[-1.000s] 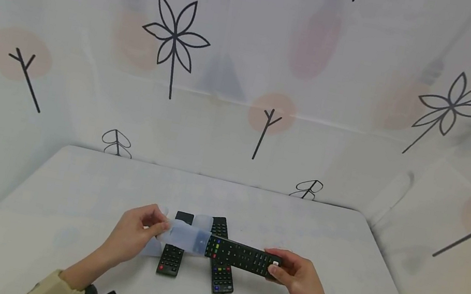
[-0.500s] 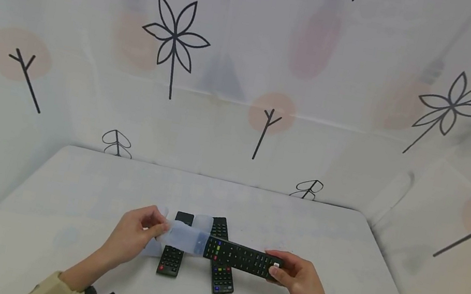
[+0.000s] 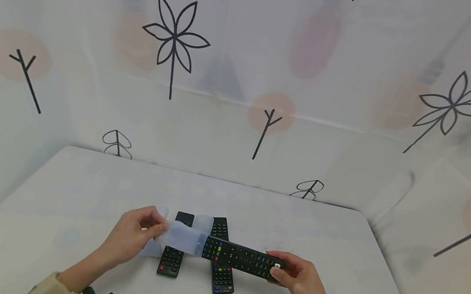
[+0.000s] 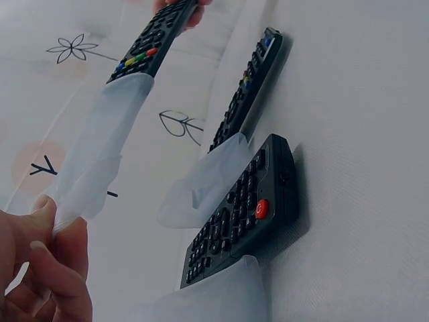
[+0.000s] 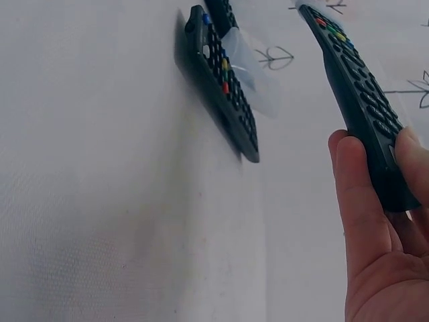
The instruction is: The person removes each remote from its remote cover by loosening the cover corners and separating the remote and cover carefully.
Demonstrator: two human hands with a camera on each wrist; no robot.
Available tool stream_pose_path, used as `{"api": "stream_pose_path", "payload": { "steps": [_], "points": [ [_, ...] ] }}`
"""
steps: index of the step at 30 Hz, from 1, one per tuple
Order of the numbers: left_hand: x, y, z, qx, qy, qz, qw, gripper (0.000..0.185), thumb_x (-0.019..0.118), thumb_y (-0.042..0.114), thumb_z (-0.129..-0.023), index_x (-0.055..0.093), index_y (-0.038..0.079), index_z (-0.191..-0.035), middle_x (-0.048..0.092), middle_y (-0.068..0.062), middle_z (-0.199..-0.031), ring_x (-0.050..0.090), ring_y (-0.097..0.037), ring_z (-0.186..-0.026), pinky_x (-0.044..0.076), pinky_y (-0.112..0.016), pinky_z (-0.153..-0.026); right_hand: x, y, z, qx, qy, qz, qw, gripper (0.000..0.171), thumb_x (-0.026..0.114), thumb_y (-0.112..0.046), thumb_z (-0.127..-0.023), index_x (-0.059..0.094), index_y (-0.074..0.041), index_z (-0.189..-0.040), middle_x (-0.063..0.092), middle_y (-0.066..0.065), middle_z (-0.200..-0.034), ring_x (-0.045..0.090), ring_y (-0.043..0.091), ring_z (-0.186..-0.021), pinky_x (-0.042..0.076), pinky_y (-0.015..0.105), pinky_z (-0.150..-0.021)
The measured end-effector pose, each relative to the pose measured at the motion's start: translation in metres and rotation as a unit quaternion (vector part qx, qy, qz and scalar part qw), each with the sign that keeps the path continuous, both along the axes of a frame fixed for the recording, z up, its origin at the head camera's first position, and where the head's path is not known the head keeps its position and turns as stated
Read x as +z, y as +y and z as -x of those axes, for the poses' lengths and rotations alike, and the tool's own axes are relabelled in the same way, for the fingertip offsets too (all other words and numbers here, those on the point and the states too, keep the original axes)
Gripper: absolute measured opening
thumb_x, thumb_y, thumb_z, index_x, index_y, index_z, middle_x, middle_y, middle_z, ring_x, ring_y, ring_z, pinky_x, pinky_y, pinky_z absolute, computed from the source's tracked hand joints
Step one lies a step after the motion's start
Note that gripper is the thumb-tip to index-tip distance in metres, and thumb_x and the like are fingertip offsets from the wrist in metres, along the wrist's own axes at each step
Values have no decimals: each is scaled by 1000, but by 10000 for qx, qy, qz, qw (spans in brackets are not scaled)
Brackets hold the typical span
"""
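Centrally, above the white table (image 3: 68, 180), a black remote (image 3: 239, 257) is held level in the air, crosswise over two more that lie flat. Right hand (image 3: 295, 278): fingers curled round the remote's near end, thumb on its edge; in the right wrist view the fingers (image 5: 362, 201) wrap under the body. Left hand (image 3: 132, 234): thumb and fingertips pinched on the closed end of a translucent sleeve (image 3: 182, 236), whose open end covers the remote's far end up to the row of coloured keys; in the left wrist view the sleeve (image 4: 100, 147) hangs slack between the pinch and the remote (image 4: 151, 40). Left table remote (image 3: 173, 254): black, red power key at the near end, far end tucked in a second clear sleeve (image 4: 201, 184), touching the table. Right table remote (image 3: 219, 270): black, red, green, yellow and blue keys, just beside the first, far end likewise sleeved. Key legends too small to read; no brand legible on any unit. Backdrop: white cloth (image 3: 250, 65) printed with black line-drawn leaves and twigs over pale pink spots. Beige cuffs at both wrists.
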State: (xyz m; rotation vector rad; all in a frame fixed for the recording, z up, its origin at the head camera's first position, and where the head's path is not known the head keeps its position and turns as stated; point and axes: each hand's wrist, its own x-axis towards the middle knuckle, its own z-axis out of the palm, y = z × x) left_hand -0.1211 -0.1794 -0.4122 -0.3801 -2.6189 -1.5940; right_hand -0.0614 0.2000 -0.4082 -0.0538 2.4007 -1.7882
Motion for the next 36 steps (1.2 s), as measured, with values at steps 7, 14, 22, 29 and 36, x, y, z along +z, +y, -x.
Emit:
{"api": "stream_pose_path", "payload": {
  "steps": [7, 14, 22, 29, 36],
  "points": [
    [1, -8, 5, -123, -118, -26, 9999, 5, 71, 11, -93, 67, 10, -92, 65, 0, -81, 60, -25, -73, 45, -27, -50, -3, 6, 1, -149, -143, -22, 9998, 39, 69, -5, -92, 61, 4, -129, 64, 21, -122, 67, 27, -99, 58, 37, -80],
    [7, -37, 10, 576, 96, 182, 9981, 4, 69, 9, -94, 65, 10, -94, 67, -2, -89, 59, -21, -75, 48, -27, -55, -9, 40, -4, -1275, -311, -48, 9913, 39, 66, -1, -93, 59, 6, -131, 59, 23, -126, 65, 27, -100, 57, 36, -80],
    [9, -36, 11, 129, 131, 156, 9997, 6, 71, 9, -92, 67, 13, -95, 69, 1, -91, 62, -20, -81, 52, -29, -58, -9, 54, -8, -1249, -217, -25, 9919, 46, 68, -8, -93, 55, 6, -135, 56, 26, -129, 64, 25, -101, 57, 35, -83],
    [7, -29, 11, 68, 237, 79, 9997, 7, 70, 9, -92, 67, 14, -94, 67, 1, -89, 62, -20, -81, 52, -30, -59, -8, 65, -9, -1352, -5, 17, 9908, 51, 69, -13, -94, 50, 7, -138, 58, 24, -128, 66, 14, -98, 56, 32, -82],
    [5, -18, 14, -189, 361, -69, 9991, 9, 70, 9, -93, 66, 17, -94, 66, 3, -88, 62, -19, -81, 52, -30, -59, -8, 76, -7, -1349, 217, 183, 9905, 50, 67, -14, -96, 47, 9, -137, 63, 20, -120, 68, 13, -94, 57, 31, -81]
  ]
}}
